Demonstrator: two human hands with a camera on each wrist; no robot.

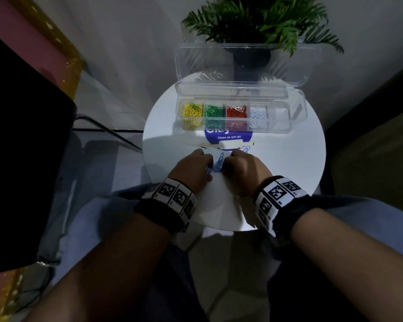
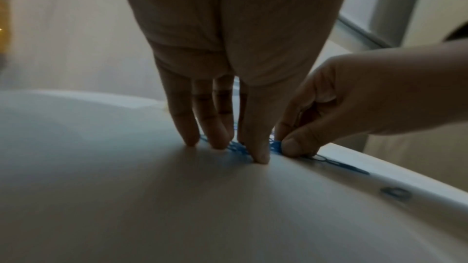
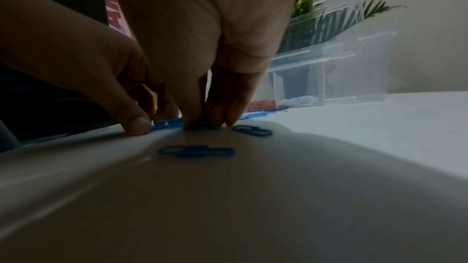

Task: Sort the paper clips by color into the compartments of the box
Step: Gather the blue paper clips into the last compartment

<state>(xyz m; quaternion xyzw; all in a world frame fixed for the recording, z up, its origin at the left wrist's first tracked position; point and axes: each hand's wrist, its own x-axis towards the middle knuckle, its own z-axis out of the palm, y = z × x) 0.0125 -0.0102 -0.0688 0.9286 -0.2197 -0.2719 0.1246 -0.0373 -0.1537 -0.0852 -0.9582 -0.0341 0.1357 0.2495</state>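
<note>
A small pile of blue paper clips (image 1: 217, 164) lies on the white round table (image 1: 289, 159), between my two hands. My left hand (image 1: 208, 164) stands fingertips-down on the table and bunches clips (image 2: 238, 148) between its fingers and thumb. My right hand (image 1: 228, 161) pinches clips from the other side with thumb and forefinger (image 2: 291, 145). In the right wrist view two loose blue clips (image 3: 196, 151) lie nearer the wrist. The clear compartment box (image 1: 297, 112) stands beyond, holding yellow (image 1: 192, 110), green (image 1: 215, 111), red (image 1: 236, 111) and white clips (image 1: 258, 112).
The box's lid (image 1: 242, 63) stands open at the back, in front of a potted plant (image 1: 261, 22). A blue round sticker (image 1: 228, 135) lies between box and hands. The rightmost box compartment (image 1: 280, 113) holds nothing. A dark chair is at left.
</note>
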